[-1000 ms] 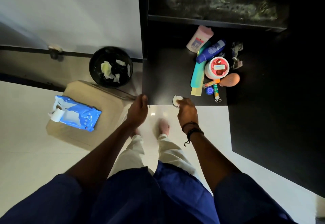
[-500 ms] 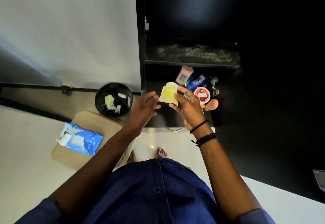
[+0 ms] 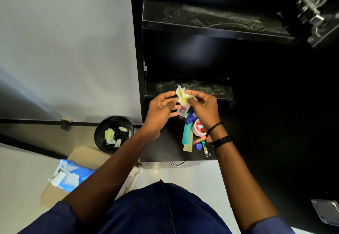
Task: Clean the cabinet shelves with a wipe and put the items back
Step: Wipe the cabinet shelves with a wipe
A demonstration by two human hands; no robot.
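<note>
Your left hand (image 3: 161, 109) and your right hand (image 3: 203, 108) meet in front of you, and the crumpled white and yellowish wipe (image 3: 182, 95) sits between their fingertips. Each hand pinches it with thumb and forefinger, and the other fingers are loosely spread. The right hand has the lower bunched part, the left one takes the left edge. The wipe stands up out of the fingers, with its long axis pointing away from you.

Under the fingers, on the black lower board (image 3: 161, 149), the items wait. They are a pale pink bottle (image 3: 182, 110), a blue bottle (image 3: 190, 119), a long teal tube (image 3: 187, 136) and a round red and white jar (image 3: 199, 130).

Just beyond the fingertips lies the dusty black middle shelf (image 3: 205, 88), streaked with grey. I judge the coming move to be a short push forward, and neither hand is clearly nearer to it.

Far left of the fingers and toward you lies the blue wipe pack (image 3: 73, 176) on a brown cardboard box (image 3: 86, 155). Beyond it stands a round black bin (image 3: 124, 121) with used wipes inside. Far above the fingers is the black upper shelf (image 3: 211, 21), also dusty, and I think it is not yet cleaned.
</note>
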